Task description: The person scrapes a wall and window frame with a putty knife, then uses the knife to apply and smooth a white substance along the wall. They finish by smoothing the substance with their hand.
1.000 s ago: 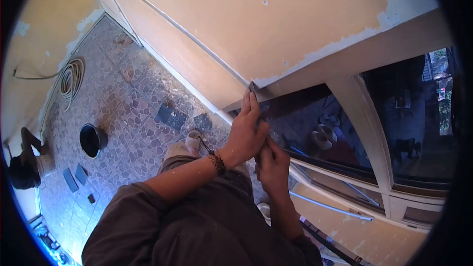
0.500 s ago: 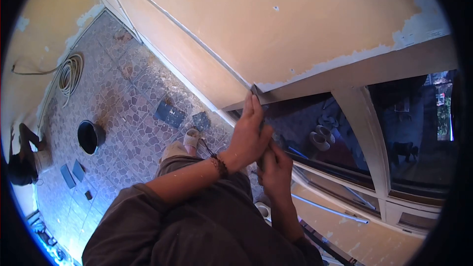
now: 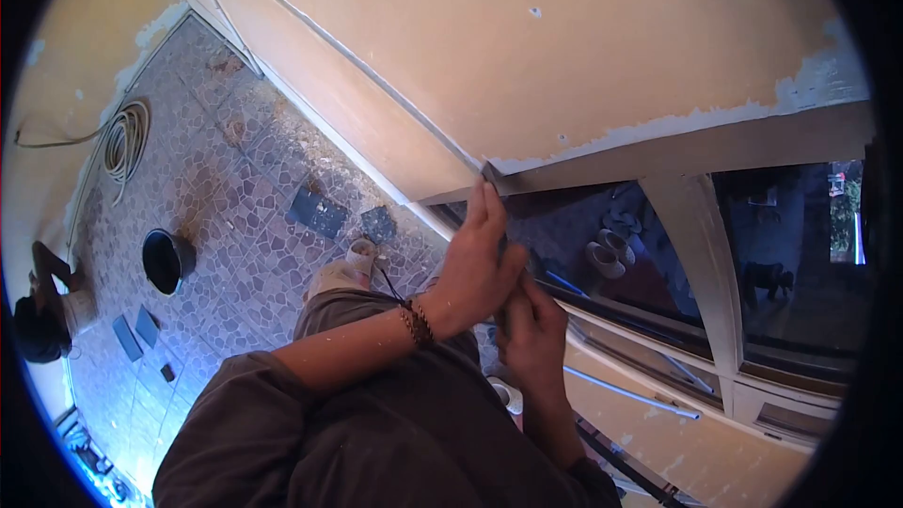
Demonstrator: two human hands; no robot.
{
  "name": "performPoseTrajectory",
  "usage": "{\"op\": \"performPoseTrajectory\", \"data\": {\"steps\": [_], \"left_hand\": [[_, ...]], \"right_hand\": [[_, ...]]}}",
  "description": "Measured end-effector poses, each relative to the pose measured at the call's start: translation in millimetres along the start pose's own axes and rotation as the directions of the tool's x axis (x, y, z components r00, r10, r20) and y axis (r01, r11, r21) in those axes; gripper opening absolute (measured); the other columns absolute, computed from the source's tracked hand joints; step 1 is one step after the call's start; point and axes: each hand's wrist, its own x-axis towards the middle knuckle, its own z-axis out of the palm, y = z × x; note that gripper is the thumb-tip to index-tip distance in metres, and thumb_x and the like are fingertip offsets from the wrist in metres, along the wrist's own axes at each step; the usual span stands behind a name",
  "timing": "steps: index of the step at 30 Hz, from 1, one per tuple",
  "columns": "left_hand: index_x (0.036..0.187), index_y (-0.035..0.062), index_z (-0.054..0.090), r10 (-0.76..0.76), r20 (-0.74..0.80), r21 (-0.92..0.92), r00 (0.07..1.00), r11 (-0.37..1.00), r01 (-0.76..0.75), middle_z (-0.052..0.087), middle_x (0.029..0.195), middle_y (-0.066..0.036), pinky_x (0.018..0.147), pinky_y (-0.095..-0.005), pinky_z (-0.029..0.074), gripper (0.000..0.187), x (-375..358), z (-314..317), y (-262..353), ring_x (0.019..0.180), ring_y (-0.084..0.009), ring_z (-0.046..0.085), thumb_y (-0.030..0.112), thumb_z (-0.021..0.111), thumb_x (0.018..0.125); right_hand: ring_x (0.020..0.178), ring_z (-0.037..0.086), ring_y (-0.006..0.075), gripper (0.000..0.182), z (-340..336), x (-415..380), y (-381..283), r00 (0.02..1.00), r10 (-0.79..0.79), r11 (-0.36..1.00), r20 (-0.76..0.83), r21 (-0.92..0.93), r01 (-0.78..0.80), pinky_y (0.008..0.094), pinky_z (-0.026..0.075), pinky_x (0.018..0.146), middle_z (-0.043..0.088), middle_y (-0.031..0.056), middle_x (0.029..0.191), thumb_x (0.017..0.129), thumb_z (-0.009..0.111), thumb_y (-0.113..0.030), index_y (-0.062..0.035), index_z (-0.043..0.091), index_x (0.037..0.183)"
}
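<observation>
We judge the scraper-like tool (image 3: 490, 172) light and stiff with a thin edge, best gripped by its handle and steadied close behind the tip, which rests where the wall (image 3: 583, 47) meets the window frame (image 3: 658, 155). Our left hand (image 3: 475, 268) clamps it, two fingers together toward the tip; our right hand (image 3: 536, 337) seems wrapped round the handle, whose shape both hands hide.

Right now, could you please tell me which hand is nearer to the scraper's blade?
Left: the left hand reaches up to the scraper's blade; the right hand is lower in the picture, farther from it.
</observation>
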Motion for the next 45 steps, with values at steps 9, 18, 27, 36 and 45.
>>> {"op": "performPoseTrajectory", "data": {"steps": [9,18,27,36,45], "left_hand": [[0.138,-0.0149,0.023,0.054,-0.038,0.145,0.998,0.988,-0.048,0.027,0.141,-0.039,0.079,-0.0378,0.052,0.07,-0.3,-1.8,-2.7,0.116,-0.0455,0.052,0.01,0.053,0.08],[0.142,-0.013,0.015,0.017,-0.023,-0.173,1.0,0.985,-0.021,0.024,0.145,-0.037,0.108,-0.0384,0.032,0.071,-6.0,-0.5,2.4,0.136,-0.0423,0.029,0.011,0.05,0.085],[0.141,-0.0162,0.01,0.002,0.061,-0.311,0.998,0.95,0.017,0.025,0.145,-0.036,0.11,-0.0363,0.027,0.069,-8.2,-10.8,14.0,0.139,-0.0383,0.027,0.008,0.046,0.088],[0.14,-0.0168,0.012,-0.031,0.03,-0.414,0.999,0.91,0.041,0.033,0.14,-0.038,0.107,-0.0342,0.03,0.067,-2.9,-6.8,15.0,0.136,-0.0342,0.032,0.009,0.047,0.089],[0.141,-0.0153,0.014,-0.037,-0.021,-0.341,0.999,0.94,0.028,0.044,0.132,-0.034,0.095,-0.0272,0.039,0.067,2.5,-3.2,6.8,0.113,-0.0205,0.05,0.01,0.049,0.089]], "right_hand": [[0.051,0.038,0.0005,0.035,0.8,-10.8,-15.4,0.994,0.11,0.993,-0.002,0.03,-0.11,0.0189,0.031,0.047,0.048,-0.0046,0.062,0.098,0.047,-0.013,-0.0005,0.054,0.129],[0.049,0.033,-0.0007,0.039,0.9,-25.0,-47.3,0.997,0.081,0.992,0.015,-0.1,-0.079,0.0175,0.025,0.042,0.047,-0.0045,0.069,0.098,0.045,-0.014,-0.0024,0.047,0.136],[0.057,0.04,0.0027,0.037,8.7,-37.4,-73.0,0.999,0.012,0.933,-0.047,-0.36,-0.029,0.021,0.033,0.05,0.049,-0.0014,0.068,0.096,0.045,-0.008,0.0016,0.051,0.132],[0.055,0.036,0.0016,0.036,15.1,-29.2,-93.5,0.992,0.076,0.887,-0.101,-0.448,-0.114,0.02,0.03,0.048,0.047,-0.0032,0.066,0.095,0.047,-0.011,-0.0017,0.055,0.129],[0.051,0.036,0.0004,0.037,16.6,-21.8,-101.3,0.985,0.125,0.876,-0.116,-0.453,-0.164,0.0189,0.03,0.044,0.048,-0.0038,0.065,0.095,0.049,-0.014,-0.0044,0.056,0.129]]}}
